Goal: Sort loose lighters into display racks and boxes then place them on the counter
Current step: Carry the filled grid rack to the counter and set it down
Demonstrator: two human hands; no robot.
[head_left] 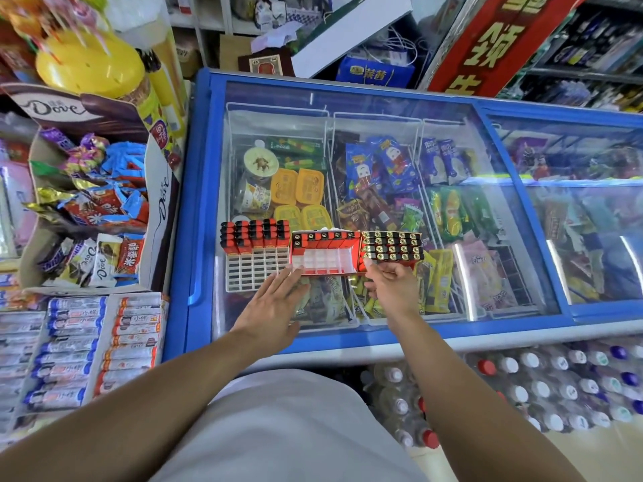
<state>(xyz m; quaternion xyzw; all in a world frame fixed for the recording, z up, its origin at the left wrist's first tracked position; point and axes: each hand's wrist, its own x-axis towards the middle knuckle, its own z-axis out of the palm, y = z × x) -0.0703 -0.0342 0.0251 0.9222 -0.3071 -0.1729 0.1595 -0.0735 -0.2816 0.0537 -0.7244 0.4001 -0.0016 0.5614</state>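
**Lighter stock on freezer lid: sorting part done**

At centre frame, on the sliding glass lid of a blue chest freezer [201, 203] that serves as the bench, three lighter units stand in a row, touching or nearly so.

- Item 1, white display rack [256, 269], left of the row: its far rows are filled with red-and-black lighters [255, 234]; the nearer rows of cells are empty.
- Item 2, red box [325, 255], middle: a single row of lighters stands along its far side; the white divider cells nearer the person are unfilled.
- Item 3, full block of lighters [392, 245], right: dark tops with gold marks, packed tight; whether it sits in a tray cannot be told.

Hands: the left hand [275, 304] lies flat, fingers straight, its tips at the near edge of the red box, holding nothing. The right hand [393, 281] has its fingers curled at the near left corner of the full block; whether they grip a lighter or only touch the block cannot be told.

Progress, as a judgement: about midway. One unit looks complete and two are partly filled. No loose lighters show on the glass, so the source of further stock is unclear.
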